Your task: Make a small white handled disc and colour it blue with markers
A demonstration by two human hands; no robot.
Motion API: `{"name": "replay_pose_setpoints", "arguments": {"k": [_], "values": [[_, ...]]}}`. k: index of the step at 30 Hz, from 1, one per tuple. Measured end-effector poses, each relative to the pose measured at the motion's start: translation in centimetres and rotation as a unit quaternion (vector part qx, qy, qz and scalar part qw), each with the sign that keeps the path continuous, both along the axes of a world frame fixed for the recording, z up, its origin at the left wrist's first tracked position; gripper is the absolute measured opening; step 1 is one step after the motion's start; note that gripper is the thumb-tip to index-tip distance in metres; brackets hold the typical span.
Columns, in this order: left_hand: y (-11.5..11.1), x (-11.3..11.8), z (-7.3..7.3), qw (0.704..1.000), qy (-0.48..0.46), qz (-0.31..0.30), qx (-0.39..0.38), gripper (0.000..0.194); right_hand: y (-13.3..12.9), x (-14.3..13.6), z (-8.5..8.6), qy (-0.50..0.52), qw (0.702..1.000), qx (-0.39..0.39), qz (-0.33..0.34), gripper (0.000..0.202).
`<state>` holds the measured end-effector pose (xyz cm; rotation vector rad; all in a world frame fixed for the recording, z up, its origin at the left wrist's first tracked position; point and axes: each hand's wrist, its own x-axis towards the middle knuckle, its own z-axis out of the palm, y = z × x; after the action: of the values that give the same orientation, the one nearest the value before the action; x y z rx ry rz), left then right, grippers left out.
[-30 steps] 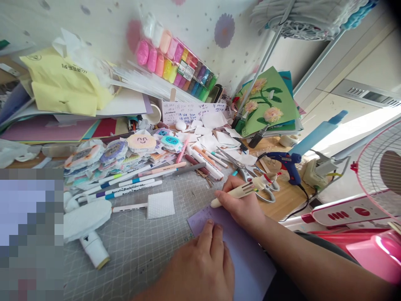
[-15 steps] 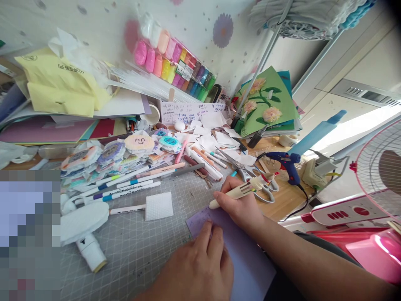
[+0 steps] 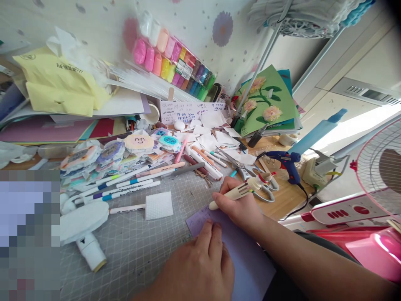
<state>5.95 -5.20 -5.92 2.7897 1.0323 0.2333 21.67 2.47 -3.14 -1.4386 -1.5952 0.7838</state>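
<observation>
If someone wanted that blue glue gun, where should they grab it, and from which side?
Probably by the handle, coming from the near side: the glue gun rests with its handle pointing toward the viewer and its nozzle pointing left, away from that grip. Mind the cord trailing from the handle's end.

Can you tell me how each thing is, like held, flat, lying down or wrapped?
Pen: held in the right hand, tip end down.
Purple paper: under the left hand, marked near its far edge.
Scissors: lying, partly hidden.
Glue gun: lying, cord attached.
Yellow bag: creased.
Fan: can't tell if it's running.
</observation>
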Motion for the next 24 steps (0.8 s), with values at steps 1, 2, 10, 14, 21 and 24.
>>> {"name": "replay_pose_setpoints", "arguments": {"k": [1,2,10,14,21,24], "values": [[-0.1,0.0,0.0,1.000,0.001,0.007,0.004,0.034,0.0,0.0,0.0,-0.001,1.000,0.000,-0.001,0.026],[-0.1,0.1,0.0,1.000,-0.001,0.009,0.008,0.034,0.1,0.1,-0.1,-0.002,1.000,0.000,-0.004,0.026],[-0.1,0.2,0.1,0.999,-0.001,0.001,0.045,0.036,0.0,0.1,0.0,-0.004,1.000,-0.004,-0.003,0.026],[-0.1,0.3,0.4,0.997,0.006,0.006,0.078,0.036,0.0,0.1,0.0,-0.004,1.000,-0.003,0.000,0.026],[-0.1,0.1,0.8,0.998,0.020,-0.010,0.052,0.035,0.2,0.2,-0.2,-0.005,1.000,0.009,-0.023,0.027],[-0.1,0.1,1.1,0.999,0.024,-0.011,0.032,0.035,0.2,0.1,-0.1,-0.005,1.000,0.013,-0.027,0.027]]}}
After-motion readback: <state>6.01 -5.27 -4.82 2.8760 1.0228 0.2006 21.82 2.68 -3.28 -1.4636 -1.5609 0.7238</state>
